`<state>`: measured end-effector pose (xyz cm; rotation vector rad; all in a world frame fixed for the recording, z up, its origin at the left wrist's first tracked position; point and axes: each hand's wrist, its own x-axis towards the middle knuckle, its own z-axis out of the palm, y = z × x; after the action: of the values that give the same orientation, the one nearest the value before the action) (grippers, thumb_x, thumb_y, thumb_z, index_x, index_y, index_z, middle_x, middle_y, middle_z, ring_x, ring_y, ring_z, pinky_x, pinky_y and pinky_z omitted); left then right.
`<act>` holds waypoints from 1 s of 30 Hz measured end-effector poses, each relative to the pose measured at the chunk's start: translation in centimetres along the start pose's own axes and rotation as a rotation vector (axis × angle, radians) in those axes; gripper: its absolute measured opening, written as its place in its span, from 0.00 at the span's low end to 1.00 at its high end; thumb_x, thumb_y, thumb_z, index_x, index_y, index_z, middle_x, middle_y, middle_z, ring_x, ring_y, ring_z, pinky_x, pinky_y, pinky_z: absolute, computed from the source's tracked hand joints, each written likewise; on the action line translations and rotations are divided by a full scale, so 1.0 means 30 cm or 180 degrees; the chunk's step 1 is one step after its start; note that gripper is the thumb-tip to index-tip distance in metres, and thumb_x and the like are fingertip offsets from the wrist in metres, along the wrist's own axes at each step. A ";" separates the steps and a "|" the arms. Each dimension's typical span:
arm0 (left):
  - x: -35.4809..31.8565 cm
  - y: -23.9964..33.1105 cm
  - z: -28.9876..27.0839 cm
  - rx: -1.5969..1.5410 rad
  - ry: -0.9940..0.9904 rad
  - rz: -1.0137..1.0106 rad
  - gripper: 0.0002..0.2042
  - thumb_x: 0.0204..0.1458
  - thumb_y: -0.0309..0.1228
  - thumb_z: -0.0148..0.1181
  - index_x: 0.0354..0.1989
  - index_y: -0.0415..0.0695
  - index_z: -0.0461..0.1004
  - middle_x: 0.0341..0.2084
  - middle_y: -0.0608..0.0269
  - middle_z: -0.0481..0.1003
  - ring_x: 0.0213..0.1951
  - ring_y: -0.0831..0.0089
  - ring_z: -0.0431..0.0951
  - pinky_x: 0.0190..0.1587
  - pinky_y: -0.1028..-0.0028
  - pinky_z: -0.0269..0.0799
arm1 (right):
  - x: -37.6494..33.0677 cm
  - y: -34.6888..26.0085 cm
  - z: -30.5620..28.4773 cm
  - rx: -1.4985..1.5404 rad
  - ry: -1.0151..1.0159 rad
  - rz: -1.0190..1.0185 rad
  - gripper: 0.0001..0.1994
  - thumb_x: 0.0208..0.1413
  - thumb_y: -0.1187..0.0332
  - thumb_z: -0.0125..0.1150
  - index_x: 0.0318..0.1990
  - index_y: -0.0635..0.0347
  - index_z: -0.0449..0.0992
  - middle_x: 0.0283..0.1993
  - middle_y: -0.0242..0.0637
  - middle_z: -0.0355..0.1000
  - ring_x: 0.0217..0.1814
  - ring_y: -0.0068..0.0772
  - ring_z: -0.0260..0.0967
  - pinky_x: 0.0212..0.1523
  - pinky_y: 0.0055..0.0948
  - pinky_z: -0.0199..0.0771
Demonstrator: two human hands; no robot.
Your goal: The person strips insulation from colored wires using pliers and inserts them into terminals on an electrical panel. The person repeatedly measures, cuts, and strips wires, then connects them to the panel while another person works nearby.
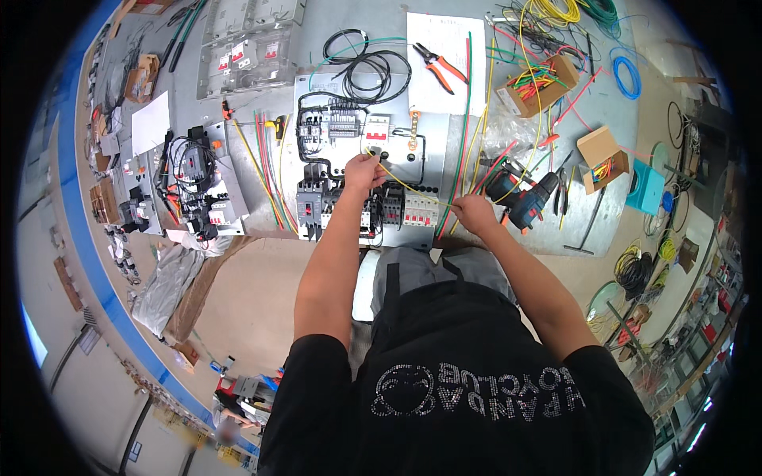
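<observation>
A thin yellow wire (410, 188) stretches between my hands over a metal panel (436, 131) fitted with electrical parts. My left hand (366, 171) is closed on the wire's left end, just below a white circuit breaker with red switches (378, 131). Farther right, my right hand (474, 212) pinches the same wire near the panel's right edge. Below my left hand sit a grey moulded-case breaker (310, 208) and a row of small breakers (421, 208). Black cable (381, 75) loops at the panel's top. My fingers hide the wire's left tip.
A cordless drill (528, 202) lies right of my right hand, beside pliers (561, 193). Orange-handled cutters (441, 69) rest on a paper sheet (468, 95). Cardboard boxes (599, 151) hold cut wires. Another wired panel (198, 178) stands left, with loose coloured wires (270, 170) between.
</observation>
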<state>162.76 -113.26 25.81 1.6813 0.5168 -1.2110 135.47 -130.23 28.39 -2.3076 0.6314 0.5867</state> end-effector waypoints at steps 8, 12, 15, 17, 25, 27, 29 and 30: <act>0.012 -0.036 0.023 -0.0124 0.0185 -0.0203 0.12 0.64 0.40 0.56 0.41 0.42 0.73 0.28 0.60 0.78 0.27 0.68 0.82 0.28 0.68 0.81 | 0.011 0.025 0.046 -0.0272 -0.0202 0.0204 0.12 0.56 0.58 0.62 0.34 0.57 0.83 0.33 0.46 0.78 0.39 0.53 0.77 0.41 0.52 0.76; 0.033 -0.031 0.011 0.0003 0.0107 -0.0230 0.15 0.65 0.42 0.55 0.41 0.41 0.72 0.33 0.57 0.78 0.33 0.64 0.84 0.30 0.69 0.83 | 0.021 -0.004 0.017 -0.0157 -0.0269 0.0273 0.11 0.57 0.59 0.61 0.36 0.56 0.82 0.35 0.47 0.78 0.42 0.53 0.77 0.43 0.52 0.77; 0.049 -0.042 0.003 -0.0001 0.0081 -0.0230 0.15 0.65 0.42 0.55 0.39 0.41 0.73 0.32 0.58 0.78 0.33 0.65 0.84 0.29 0.70 0.83 | 0.025 -0.033 0.013 0.0112 -0.0224 0.0103 0.11 0.58 0.59 0.60 0.37 0.56 0.83 0.36 0.47 0.78 0.42 0.54 0.77 0.43 0.52 0.76; 0.049 -0.042 0.002 0.0004 0.0045 -0.0224 0.15 0.65 0.42 0.55 0.39 0.41 0.73 0.32 0.58 0.78 0.32 0.65 0.84 0.28 0.70 0.83 | 0.027 -0.047 0.013 0.0178 -0.0239 0.0082 0.11 0.58 0.60 0.59 0.37 0.56 0.82 0.36 0.47 0.78 0.42 0.54 0.77 0.44 0.52 0.76; 0.042 -0.062 0.017 -0.0172 0.0093 -0.0180 0.11 0.65 0.38 0.56 0.41 0.42 0.75 0.29 0.61 0.79 0.31 0.67 0.83 0.29 0.70 0.80 | 0.055 -0.041 0.053 -0.0116 -0.0223 0.0169 0.11 0.59 0.59 0.59 0.38 0.55 0.83 0.35 0.47 0.78 0.41 0.54 0.76 0.42 0.50 0.76; 0.045 -0.059 0.017 -0.0227 0.0066 -0.0113 0.11 0.64 0.37 0.56 0.40 0.42 0.75 0.29 0.62 0.79 0.30 0.68 0.83 0.29 0.70 0.80 | 0.063 -0.046 0.051 -0.0074 -0.0228 0.0214 0.11 0.58 0.60 0.59 0.36 0.56 0.82 0.36 0.47 0.78 0.42 0.54 0.77 0.43 0.52 0.76; 0.044 -0.059 0.015 -0.0189 0.0079 -0.0117 0.10 0.65 0.37 0.56 0.39 0.42 0.75 0.29 0.63 0.79 0.31 0.69 0.83 0.31 0.70 0.81 | 0.069 -0.048 0.049 -0.0056 -0.0234 0.0231 0.10 0.57 0.61 0.59 0.35 0.57 0.82 0.36 0.47 0.79 0.43 0.54 0.77 0.44 0.52 0.76; 0.045 -0.059 0.014 -0.0164 0.0079 -0.0134 0.11 0.65 0.37 0.55 0.39 0.42 0.76 0.30 0.63 0.79 0.32 0.69 0.83 0.32 0.71 0.82 | 0.070 -0.047 0.048 -0.0059 -0.0237 0.0225 0.10 0.57 0.61 0.59 0.35 0.57 0.82 0.36 0.47 0.78 0.43 0.54 0.77 0.44 0.52 0.76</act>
<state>161.77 -113.10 23.78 1.6508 0.5965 -1.1985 137.58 -128.88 26.92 -2.2768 0.6766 0.7110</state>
